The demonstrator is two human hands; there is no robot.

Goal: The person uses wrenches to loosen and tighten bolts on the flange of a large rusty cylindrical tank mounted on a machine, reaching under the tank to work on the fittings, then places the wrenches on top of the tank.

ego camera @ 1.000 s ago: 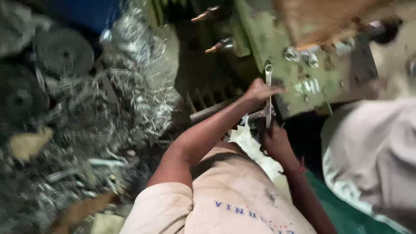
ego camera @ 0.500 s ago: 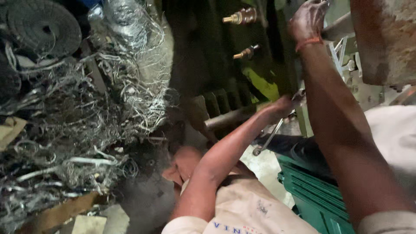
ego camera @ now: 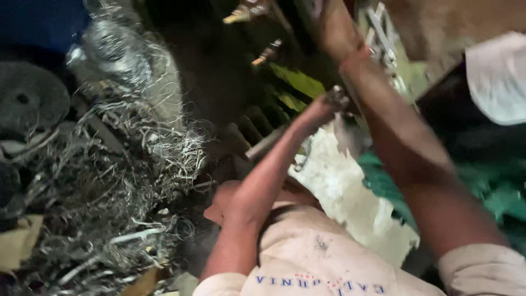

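Pretty blurry shot, but the left hand (ego camera: 326, 107) is closed around the end of a metal tool (ego camera: 335, 98), probably a wrench, held up against the green machine (ego camera: 298, 82), fingers wrapped tight on it. The right hand (ego camera: 323, 16) reaches higher, near the top edge, mostly cut off, so I can't tell if its fingers are spread or gripping. A steel rod (ego camera: 266, 143) sticks out just below the left forearm. Off to the left there's a big tangled heap of metal shavings (ego camera: 109, 192) and a dark round disc (ego camera: 30, 98). Two brass fittings (ego camera: 241, 13) poke out up top.
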